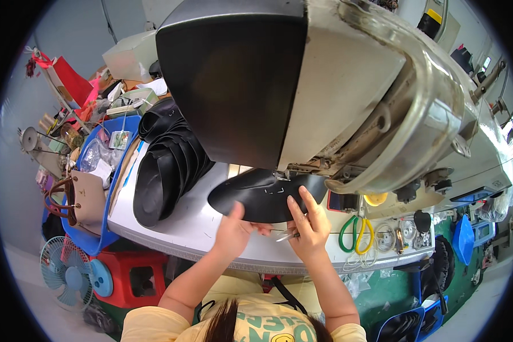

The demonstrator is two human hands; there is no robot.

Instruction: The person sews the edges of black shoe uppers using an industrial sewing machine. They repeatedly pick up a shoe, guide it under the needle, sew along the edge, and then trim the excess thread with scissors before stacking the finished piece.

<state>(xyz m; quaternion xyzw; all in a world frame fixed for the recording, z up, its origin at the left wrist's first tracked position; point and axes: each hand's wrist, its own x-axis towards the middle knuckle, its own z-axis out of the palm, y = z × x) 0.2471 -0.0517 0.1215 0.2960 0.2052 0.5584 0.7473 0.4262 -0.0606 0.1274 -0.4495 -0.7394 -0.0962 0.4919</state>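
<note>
A black leather shoe upper (255, 199) lies flat under the sewing machine head (228, 80), with a few small white marks on it. My right hand (310, 225) rests two stretched fingers on its right part. Tucked in that same hand is a small pointed metal tool (285, 235), its handle mostly hidden by the fingers. At the near left edge of the upper is my left hand (233, 231), thumb raised and fingers apart, slightly blurred, with nothing seen in it. The needle area is mostly hidden by the machine.
Stacked black shoe uppers (171, 165) stand left on the white table (182, 239). Green-handled scissors (347, 233) and yellow-handled scissors (366, 236) lie right, near clear bobbins (386, 238). Beyond the left edge are a blue bin (91, 239), a handbag (88, 199) and a fan (68, 273).
</note>
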